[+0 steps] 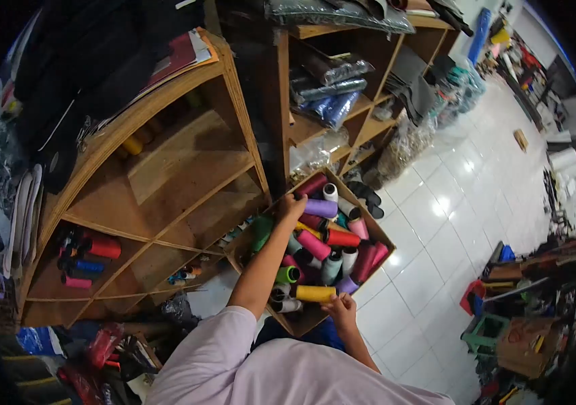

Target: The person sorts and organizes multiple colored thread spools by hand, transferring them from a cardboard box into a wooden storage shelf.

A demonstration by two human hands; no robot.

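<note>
A cardboard box (384, 237) full of thread spools in many colours stands in front of my body. My left hand (292, 206) is at the box's upper left side, its fingers closed on the end of a purple spool (320, 208). At the near right side, my right hand (341, 308) pinches the end of a yellow spool (315, 293). Between the hands lie a red spool (343, 237), a pink spool (313, 246) and a green spool (287, 275). The undersides of both held spools are hidden.
A wooden shelf (156, 237) on the left holds red, blue and pink spools. Another shelf (282, 101) behind the box bears plastic-wrapped rolls (332, 108). White floor tiles (430, 236) lie to the right, with a green crate (485, 334) and piled materials beyond.
</note>
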